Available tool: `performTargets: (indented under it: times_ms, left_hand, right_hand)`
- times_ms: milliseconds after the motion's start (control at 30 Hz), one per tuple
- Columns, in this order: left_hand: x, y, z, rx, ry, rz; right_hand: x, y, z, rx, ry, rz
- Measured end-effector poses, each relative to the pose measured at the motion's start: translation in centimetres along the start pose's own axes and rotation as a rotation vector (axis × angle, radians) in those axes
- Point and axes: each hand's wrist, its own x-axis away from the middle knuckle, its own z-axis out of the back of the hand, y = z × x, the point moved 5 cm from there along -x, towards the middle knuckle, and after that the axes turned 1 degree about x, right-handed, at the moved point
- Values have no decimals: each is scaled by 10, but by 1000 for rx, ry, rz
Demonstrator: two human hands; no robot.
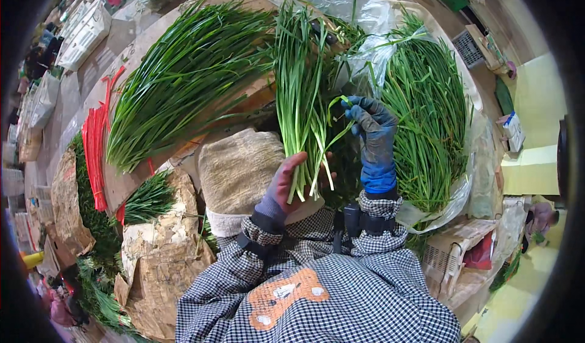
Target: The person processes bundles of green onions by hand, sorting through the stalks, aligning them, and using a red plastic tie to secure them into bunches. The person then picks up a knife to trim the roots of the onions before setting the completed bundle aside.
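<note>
A bunch of garlic chives (295, 96) stands upright in my left hand (284, 178), its pale cut ends down by the fingers and its green tips pointing away from me. My right hand (374, 130), in a dirty blue glove, pinches a thin, yellowish-green leaf (339, 135) just right of the bunch. That leaf's lower part runs down among the pale stems. Beyond my left hand lies a large pile of chives (187, 77) on a board (157, 171). To the right of my gloved hand, a heap of chives (425, 119) rests on clear plastic sheeting (372, 52).
Red ties (95, 155) hang over the board's left edge. A folded tan towel (242, 169) lies by my left forearm. Torn cardboard (157, 270) covers more greens at lower left. A plastic crate (441, 258) stands at right. Another person (539, 222) is at far right.
</note>
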Motion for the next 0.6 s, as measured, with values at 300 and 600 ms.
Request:
performTargets:
  times_ms: [300, 600]
  left_hand:
    - [-11, -3, 17, -90, 188, -26]
    - [-17, 0, 14, -81, 130, -30]
  right_hand:
    - [43, -26, -68, -21, -334, -170]
    - [14, -122, -11, -89, 26, 337]
